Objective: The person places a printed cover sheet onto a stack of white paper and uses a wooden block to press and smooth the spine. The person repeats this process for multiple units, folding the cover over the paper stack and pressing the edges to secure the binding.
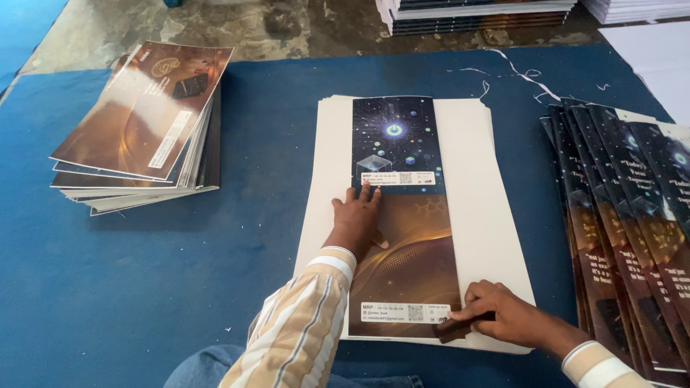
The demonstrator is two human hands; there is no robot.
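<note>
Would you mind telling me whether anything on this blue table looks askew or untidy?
The left stack is skewed, its covers fanned out of line. Loose white threads litter the cloth at the far edge. The sheet under both hands lies roughly straight.

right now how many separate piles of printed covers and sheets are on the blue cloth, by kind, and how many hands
Brown cover stack at left: 1
Fanned dark cover row at right: 1
White sheet pile in the middle, printed strip on top: 1
Hands: 2, the left hand flat on the strip, the right hand pressing a small dark block at its lower edge
Total: 3 piles, 2 hands
</note>
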